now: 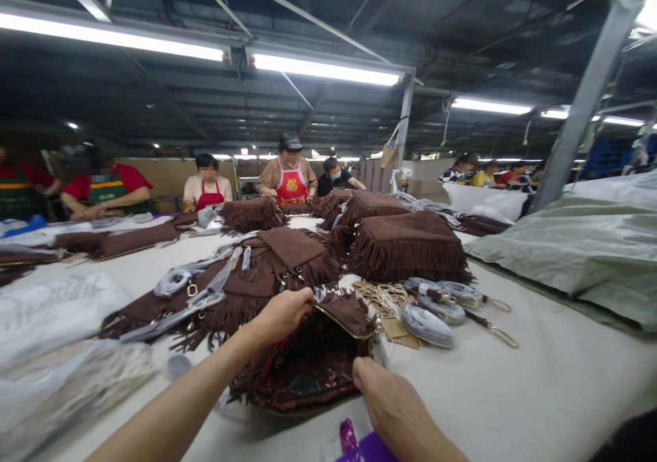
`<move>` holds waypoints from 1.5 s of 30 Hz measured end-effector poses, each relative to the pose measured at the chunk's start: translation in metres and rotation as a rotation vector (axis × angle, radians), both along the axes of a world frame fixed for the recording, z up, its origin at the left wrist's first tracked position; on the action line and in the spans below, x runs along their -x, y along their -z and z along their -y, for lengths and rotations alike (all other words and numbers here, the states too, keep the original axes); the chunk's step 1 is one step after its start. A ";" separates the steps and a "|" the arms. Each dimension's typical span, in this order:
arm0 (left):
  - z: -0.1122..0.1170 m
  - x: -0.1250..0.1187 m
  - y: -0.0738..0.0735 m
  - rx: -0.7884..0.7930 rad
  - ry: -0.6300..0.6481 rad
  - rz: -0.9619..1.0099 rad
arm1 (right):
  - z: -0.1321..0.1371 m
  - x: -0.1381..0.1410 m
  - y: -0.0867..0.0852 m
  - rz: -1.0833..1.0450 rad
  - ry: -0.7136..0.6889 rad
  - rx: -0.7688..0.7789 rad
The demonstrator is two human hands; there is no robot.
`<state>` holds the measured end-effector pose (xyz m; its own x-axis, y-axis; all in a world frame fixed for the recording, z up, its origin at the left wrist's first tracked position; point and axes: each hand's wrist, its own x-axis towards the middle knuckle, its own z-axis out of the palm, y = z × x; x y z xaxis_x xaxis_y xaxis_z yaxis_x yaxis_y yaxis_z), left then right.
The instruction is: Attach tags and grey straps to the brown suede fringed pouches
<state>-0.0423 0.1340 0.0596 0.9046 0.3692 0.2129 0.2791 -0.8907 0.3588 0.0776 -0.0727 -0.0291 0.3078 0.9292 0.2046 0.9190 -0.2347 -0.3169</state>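
A brown fringed handbag [349,311] stands unzipped in front of me, its dark patterned lining [308,373] showing through the wide mouth. My left hand [287,309] pinches the bag's upper zipper edge at the far left. Closed on the near right edge of the opening is my right hand [382,390], its fingertips partly hidden by the rim. Just below that hand lies a purple item [367,448], cut off by the frame. To the right of the bag are wrapped straps [426,325] with gold clasps and a bundle of string tags [382,298].
Stacked brown fringed bags [410,246] cover the middle of the white table [538,380]. Clear plastic bags [56,311] lie at left, and a greenish sheet [569,250] covers something at right. Several people work across the table, one in a red apron [291,185].
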 end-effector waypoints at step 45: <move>-0.027 0.065 0.088 1.214 -0.286 0.453 | -0.108 0.063 0.015 -0.620 -0.224 -0.267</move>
